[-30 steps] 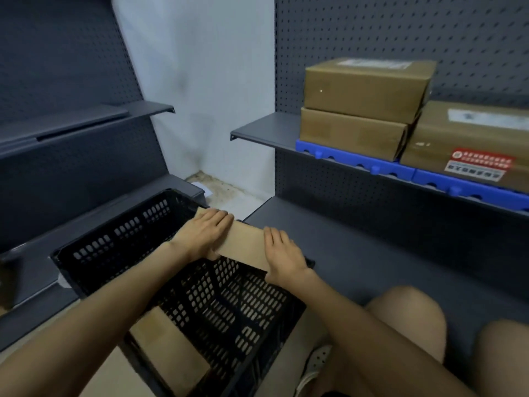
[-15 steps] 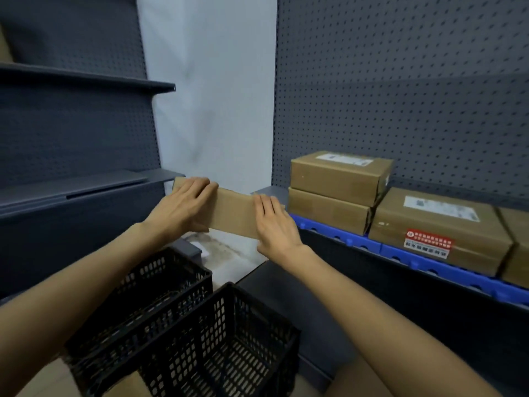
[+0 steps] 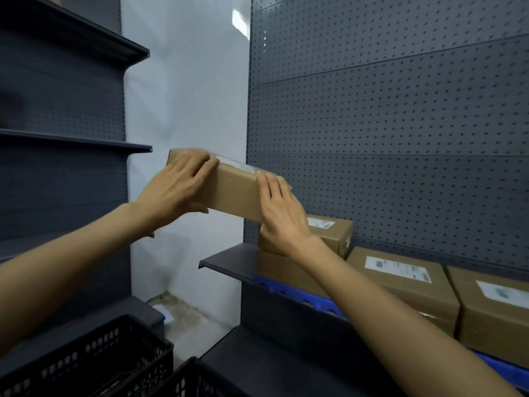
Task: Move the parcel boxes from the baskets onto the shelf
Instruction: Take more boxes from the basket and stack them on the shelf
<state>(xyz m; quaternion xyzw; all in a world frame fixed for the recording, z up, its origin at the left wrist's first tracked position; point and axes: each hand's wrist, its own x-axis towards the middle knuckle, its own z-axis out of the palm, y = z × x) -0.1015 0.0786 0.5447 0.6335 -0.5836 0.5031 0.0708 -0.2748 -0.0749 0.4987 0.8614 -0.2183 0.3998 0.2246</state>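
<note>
I hold a long brown parcel box (image 3: pixel 233 193) in the air with both hands, tilted down to the right, a white label on its top. My left hand (image 3: pixel 174 186) grips its left end, fingers over the top and thumb underneath. My right hand (image 3: pixel 282 210) grips its right end. The box hangs above the left end of the grey shelf (image 3: pixel 229 259), over two stacked parcel boxes (image 3: pixel 332 233). Two black baskets (image 3: pixel 94 359) (image 3: pixel 197 379) stand at the bottom left; their insides are mostly out of view.
More labelled parcel boxes (image 3: pixel 400 282) (image 3: pixel 495 305) sit on blue plastic trays (image 3: pixel 309 299) along the shelf to the right. A pegboard wall (image 3: pixel 386 124) rises behind it. Dark shelves (image 3: pixel 77 141) line the left side, with a white wall (image 3: pixel 183 96) between.
Both hands have lifted the box from basket height up and to the right, to above the stacked boxes on the shelf. My view has tilted upward.
</note>
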